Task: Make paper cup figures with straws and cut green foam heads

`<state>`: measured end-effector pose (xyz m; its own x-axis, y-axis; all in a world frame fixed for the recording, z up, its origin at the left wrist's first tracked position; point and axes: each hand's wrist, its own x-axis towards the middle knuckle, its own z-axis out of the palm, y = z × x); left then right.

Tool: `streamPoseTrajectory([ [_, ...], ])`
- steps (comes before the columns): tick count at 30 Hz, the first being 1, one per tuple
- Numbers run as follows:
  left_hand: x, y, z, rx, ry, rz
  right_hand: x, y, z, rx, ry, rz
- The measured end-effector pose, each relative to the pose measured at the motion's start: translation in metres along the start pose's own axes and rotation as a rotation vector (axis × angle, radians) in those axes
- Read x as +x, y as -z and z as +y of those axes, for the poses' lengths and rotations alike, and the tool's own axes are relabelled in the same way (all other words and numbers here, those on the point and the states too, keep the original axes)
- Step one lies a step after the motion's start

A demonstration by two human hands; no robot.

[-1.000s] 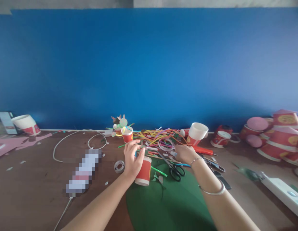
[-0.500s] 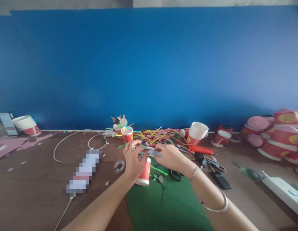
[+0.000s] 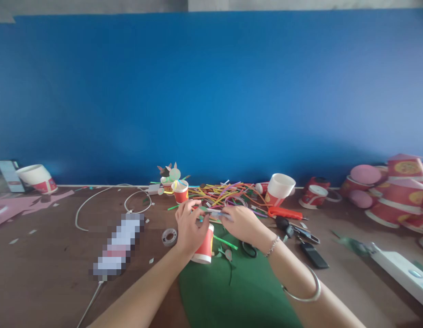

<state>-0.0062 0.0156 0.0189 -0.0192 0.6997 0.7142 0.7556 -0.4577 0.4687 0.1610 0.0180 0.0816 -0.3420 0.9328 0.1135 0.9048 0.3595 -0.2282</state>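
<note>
My left hand (image 3: 192, 228) is closed in a pinch on a small green piece (image 3: 202, 209), probably paper, most of it behind the fingers. My right hand (image 3: 244, 226) grips a slim white-and-bluish tube (image 3: 215, 213), its tip pointing left at the green piece. Whether the tip touches it I cannot tell. Below my left hand a red paper cup (image 3: 205, 248) lies on its side, partly covered by that hand. A green drinking straw (image 3: 225, 242) and green paper cutouts (image 3: 228, 254) lie beside the cup on a green sheet (image 3: 239, 291).
Colourful sticks (image 3: 225, 193) are heaped behind my hands. A roll of tape (image 3: 169, 237) lies left, black-handled scissors (image 3: 249, 249) right. Further right are an orange glue gun (image 3: 283, 212), keys (image 3: 289, 230) and stacked red cups (image 3: 396, 200). A phone (image 3: 119, 246) with a cable lies left.
My right hand has shifted slightly and its fingers now cover more of the tube. My left hand stays almost still with the green piece.
</note>
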Motion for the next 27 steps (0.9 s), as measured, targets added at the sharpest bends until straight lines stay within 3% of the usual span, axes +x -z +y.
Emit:
streamPoseTrajectory([
  [23, 0.002, 0.001, 0.001, 0.004, 0.099, -0.036, -0.001, 0.004, -0.011, 0.068, 0.000, 0.098],
  [27, 0.003, 0.000, 0.001, -0.018, 0.101, -0.024, 0.002, 0.003, -0.004, -0.039, -0.065, 0.099],
])
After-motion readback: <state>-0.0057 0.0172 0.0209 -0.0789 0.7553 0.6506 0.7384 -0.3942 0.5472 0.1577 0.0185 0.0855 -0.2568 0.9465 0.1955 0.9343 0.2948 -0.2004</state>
